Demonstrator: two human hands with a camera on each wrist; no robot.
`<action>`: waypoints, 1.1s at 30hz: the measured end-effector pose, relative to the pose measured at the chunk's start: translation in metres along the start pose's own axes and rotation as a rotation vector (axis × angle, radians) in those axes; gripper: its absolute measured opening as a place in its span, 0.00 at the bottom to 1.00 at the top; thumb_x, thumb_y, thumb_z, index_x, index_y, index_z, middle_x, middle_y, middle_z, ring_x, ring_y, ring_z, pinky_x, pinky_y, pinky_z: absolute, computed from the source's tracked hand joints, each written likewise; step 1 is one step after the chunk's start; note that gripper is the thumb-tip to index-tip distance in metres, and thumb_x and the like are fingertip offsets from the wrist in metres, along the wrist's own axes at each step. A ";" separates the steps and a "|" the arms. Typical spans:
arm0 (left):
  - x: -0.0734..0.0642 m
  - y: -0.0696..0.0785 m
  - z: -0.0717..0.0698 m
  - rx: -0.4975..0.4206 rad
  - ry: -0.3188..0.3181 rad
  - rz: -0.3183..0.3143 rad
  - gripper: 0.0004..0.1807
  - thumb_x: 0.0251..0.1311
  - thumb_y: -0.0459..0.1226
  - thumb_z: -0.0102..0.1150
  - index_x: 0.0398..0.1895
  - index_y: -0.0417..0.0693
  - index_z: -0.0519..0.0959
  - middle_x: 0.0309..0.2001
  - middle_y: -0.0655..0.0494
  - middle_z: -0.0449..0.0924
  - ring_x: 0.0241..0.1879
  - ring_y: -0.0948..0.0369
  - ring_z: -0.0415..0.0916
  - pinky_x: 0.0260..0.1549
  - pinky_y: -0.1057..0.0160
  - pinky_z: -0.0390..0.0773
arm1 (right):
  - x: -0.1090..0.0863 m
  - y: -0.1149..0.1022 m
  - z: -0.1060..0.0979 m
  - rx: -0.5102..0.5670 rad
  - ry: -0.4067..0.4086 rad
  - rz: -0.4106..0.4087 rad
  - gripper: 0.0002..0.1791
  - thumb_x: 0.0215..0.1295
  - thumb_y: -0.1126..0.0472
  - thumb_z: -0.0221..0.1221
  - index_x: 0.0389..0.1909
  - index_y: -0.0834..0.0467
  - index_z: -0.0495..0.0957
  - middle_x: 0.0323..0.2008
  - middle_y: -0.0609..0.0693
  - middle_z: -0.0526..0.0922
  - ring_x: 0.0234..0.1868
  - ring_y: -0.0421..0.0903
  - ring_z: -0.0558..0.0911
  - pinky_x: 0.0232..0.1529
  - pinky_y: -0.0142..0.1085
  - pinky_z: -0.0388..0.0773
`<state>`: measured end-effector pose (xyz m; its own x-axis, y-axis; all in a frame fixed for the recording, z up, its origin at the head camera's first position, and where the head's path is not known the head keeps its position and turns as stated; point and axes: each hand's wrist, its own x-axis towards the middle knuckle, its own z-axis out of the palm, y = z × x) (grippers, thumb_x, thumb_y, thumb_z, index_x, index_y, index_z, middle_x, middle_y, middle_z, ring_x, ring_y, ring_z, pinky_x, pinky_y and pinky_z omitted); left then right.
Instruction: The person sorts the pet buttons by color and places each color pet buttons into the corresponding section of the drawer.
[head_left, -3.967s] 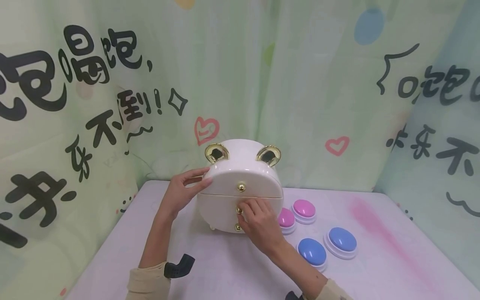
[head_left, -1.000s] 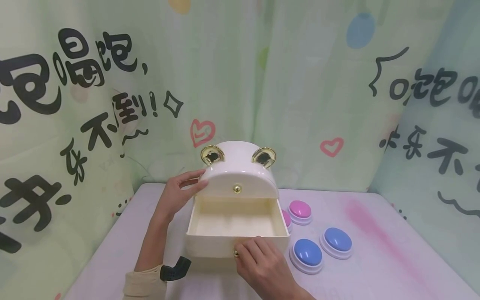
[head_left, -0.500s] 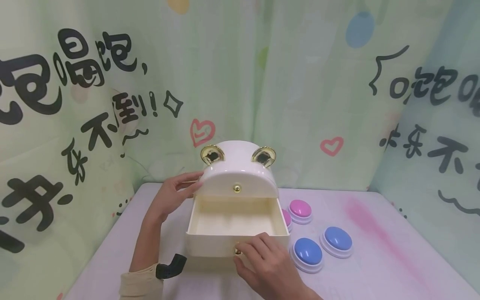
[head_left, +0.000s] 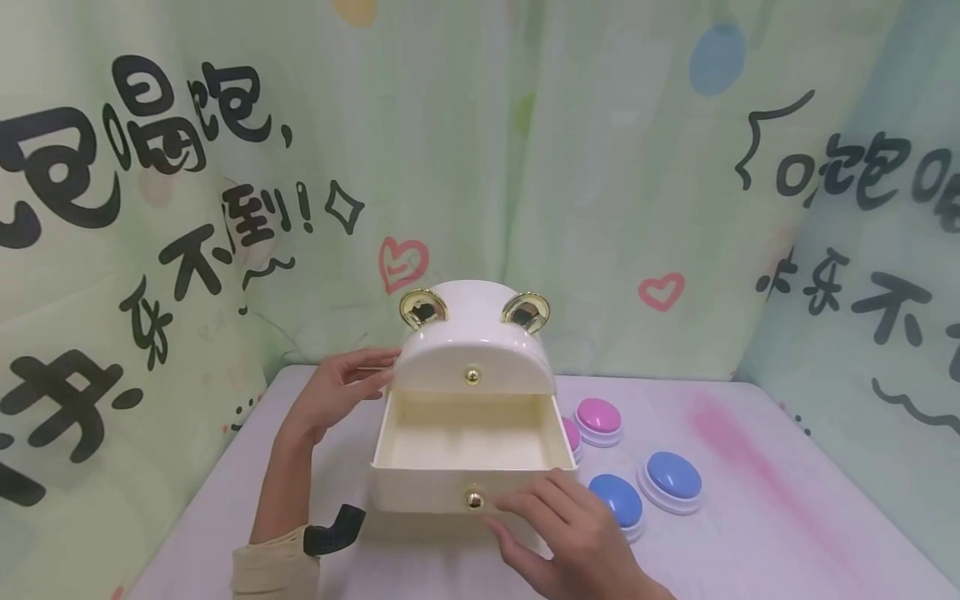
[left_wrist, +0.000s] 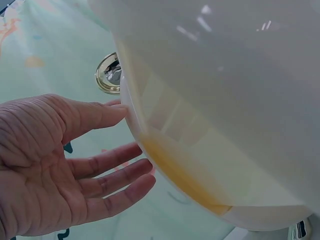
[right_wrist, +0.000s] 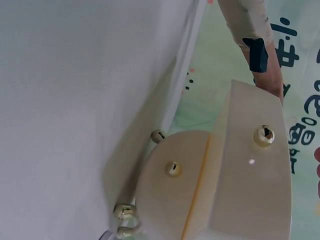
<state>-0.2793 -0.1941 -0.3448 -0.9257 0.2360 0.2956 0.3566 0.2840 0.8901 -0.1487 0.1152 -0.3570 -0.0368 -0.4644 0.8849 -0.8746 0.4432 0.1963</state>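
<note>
A white storage box (head_left: 474, 321) with gold-rimmed frog eyes stands on the table. Its middle drawer (head_left: 420, 490) is pulled far out, and nothing lies inside. Beside the drawer's gold knob (head_left: 474, 500), my right hand (head_left: 573, 533) is held with fingers and thumb apart, a small gap from the knob. My left hand (head_left: 337, 393) is at the box's left side, fingertips right at its edge; the left wrist view shows its fingers (left_wrist: 117, 160) extended. In the right wrist view, the lower drawer (right_wrist: 165, 200) is closed beneath the pulled-out one, and my right hand is out of frame.
Right of the box sit blue push buttons (head_left: 675, 475) and pink push buttons (head_left: 598, 415), one pink partly hidden by the drawer. The white table (head_left: 750, 517) has a pink smear on its right. A printed curtain (head_left: 600, 208) closes off the back and sides.
Over four seconds the middle drawer has come out toward me. In the last second my right hand has let go of the knob and moved right; my left hand has drawn slightly left and down.
</note>
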 end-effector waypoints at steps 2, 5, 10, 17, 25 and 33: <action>0.000 0.001 0.000 0.007 0.003 -0.002 0.23 0.70 0.38 0.63 0.66 0.42 0.78 0.60 0.41 0.81 0.59 0.45 0.79 0.51 0.52 0.84 | 0.001 0.001 -0.004 -0.015 0.015 -0.037 0.14 0.73 0.55 0.56 0.33 0.58 0.85 0.29 0.46 0.84 0.29 0.42 0.80 0.29 0.29 0.78; -0.001 0.004 0.000 0.008 0.004 -0.008 0.23 0.71 0.38 0.63 0.66 0.42 0.78 0.60 0.40 0.81 0.58 0.45 0.79 0.52 0.51 0.83 | -0.002 0.003 -0.011 -0.048 0.013 -0.074 0.15 0.73 0.56 0.56 0.31 0.59 0.85 0.28 0.46 0.84 0.29 0.42 0.80 0.27 0.29 0.78; -0.002 0.005 0.000 0.001 0.013 -0.023 0.22 0.71 0.38 0.62 0.66 0.41 0.78 0.59 0.40 0.81 0.58 0.45 0.80 0.52 0.52 0.83 | -0.010 0.012 -0.021 -0.085 0.024 -0.110 0.15 0.72 0.57 0.57 0.29 0.60 0.85 0.26 0.47 0.83 0.27 0.42 0.78 0.25 0.29 0.77; -0.002 0.006 0.001 0.007 0.031 -0.033 0.22 0.72 0.39 0.61 0.65 0.41 0.79 0.59 0.40 0.81 0.58 0.45 0.80 0.52 0.52 0.83 | -0.027 0.027 -0.030 -0.091 0.018 -0.042 0.14 0.72 0.57 0.58 0.30 0.60 0.85 0.26 0.46 0.82 0.26 0.40 0.76 0.25 0.25 0.74; -0.001 0.006 0.001 0.004 0.043 -0.042 0.22 0.72 0.40 0.62 0.65 0.42 0.79 0.59 0.40 0.82 0.58 0.46 0.80 0.52 0.52 0.83 | -0.053 0.032 -0.033 -0.127 -0.081 0.100 0.17 0.75 0.50 0.56 0.32 0.56 0.86 0.27 0.43 0.81 0.28 0.39 0.76 0.27 0.24 0.75; -0.001 0.005 0.001 0.013 0.050 -0.042 0.22 0.72 0.41 0.62 0.65 0.41 0.79 0.58 0.40 0.82 0.57 0.47 0.81 0.52 0.53 0.83 | -0.069 0.038 -0.034 -0.148 -0.091 0.098 0.18 0.75 0.51 0.55 0.30 0.56 0.85 0.26 0.42 0.80 0.27 0.39 0.75 0.28 0.24 0.73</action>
<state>-0.2764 -0.1916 -0.3411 -0.9449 0.1768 0.2755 0.3187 0.3047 0.8976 -0.1628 0.1903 -0.3965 -0.1679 -0.4778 0.8623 -0.7843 0.5947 0.1768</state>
